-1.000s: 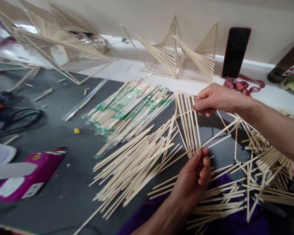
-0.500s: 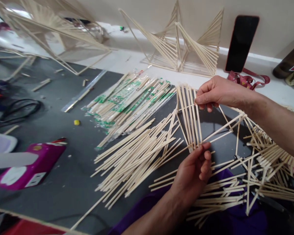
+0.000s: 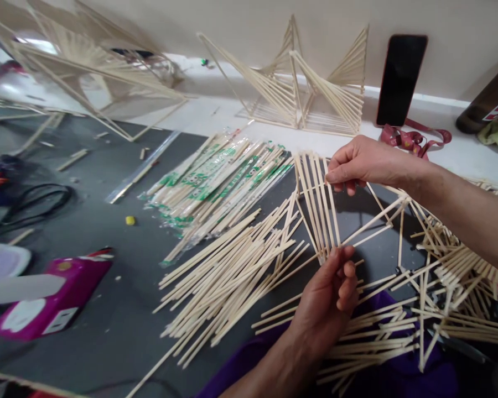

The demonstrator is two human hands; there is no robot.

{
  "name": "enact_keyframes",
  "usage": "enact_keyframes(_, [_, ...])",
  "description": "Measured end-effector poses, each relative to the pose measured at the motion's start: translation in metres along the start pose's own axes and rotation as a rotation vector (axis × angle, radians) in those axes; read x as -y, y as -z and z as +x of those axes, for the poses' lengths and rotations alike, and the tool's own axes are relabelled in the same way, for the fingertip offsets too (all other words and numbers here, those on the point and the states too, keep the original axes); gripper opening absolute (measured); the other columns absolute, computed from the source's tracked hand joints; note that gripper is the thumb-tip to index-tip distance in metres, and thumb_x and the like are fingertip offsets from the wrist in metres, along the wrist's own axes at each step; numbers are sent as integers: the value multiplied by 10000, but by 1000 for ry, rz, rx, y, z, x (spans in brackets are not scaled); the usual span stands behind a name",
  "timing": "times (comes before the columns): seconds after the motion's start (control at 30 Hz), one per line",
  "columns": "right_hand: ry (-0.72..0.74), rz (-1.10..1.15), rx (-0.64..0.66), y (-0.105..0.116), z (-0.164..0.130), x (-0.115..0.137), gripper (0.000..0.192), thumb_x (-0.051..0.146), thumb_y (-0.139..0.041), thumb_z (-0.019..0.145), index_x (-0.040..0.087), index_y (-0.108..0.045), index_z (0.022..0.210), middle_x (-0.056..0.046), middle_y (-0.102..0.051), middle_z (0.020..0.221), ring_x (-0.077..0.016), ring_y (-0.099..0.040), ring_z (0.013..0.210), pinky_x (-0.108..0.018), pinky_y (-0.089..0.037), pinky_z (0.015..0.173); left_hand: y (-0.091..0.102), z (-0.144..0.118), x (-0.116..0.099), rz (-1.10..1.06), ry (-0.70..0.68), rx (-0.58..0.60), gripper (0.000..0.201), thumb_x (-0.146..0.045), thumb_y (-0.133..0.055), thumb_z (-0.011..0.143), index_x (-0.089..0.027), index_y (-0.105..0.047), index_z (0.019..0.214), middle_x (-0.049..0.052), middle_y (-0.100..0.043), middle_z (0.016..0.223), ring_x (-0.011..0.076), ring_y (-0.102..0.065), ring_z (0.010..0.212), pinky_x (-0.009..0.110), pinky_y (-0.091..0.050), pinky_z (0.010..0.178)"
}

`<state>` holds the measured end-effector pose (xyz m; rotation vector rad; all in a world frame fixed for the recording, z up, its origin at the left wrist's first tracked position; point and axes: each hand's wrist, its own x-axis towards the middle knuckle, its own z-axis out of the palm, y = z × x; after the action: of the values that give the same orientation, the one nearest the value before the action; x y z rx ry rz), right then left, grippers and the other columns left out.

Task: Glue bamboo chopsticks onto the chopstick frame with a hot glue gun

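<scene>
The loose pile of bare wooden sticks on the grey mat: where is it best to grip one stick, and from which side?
Probably at a near end, coming from the lower left. The loose sticks fan out there with separated ends on the grey mat, while their far ends cross beneath the stick panel.

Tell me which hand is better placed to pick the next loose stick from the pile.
Probably left. The left hand pinches the stick panel at its bottom end, right beside the loose stick pile; the right hand grips the panel's far top edge.

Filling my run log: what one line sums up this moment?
left hand: pinches panel bottom | right hand: pinches panel top | stick panel: held upright | loose sticks: on mat
</scene>
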<state>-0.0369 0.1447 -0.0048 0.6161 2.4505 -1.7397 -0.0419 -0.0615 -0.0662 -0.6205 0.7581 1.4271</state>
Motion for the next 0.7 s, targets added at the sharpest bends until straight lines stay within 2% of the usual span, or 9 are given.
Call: enact_keyframes(0.7, [20,-64,-4,-1,-2,4,173,91,-643,780,110,-605,612,21,-558,512,-48,-521,465,-179,-345,472,-2,1,1,13,18,-15,373,-249,-380,1004,-98,-642,787,-36,-526,492,13,-355,300,107,-211,285])
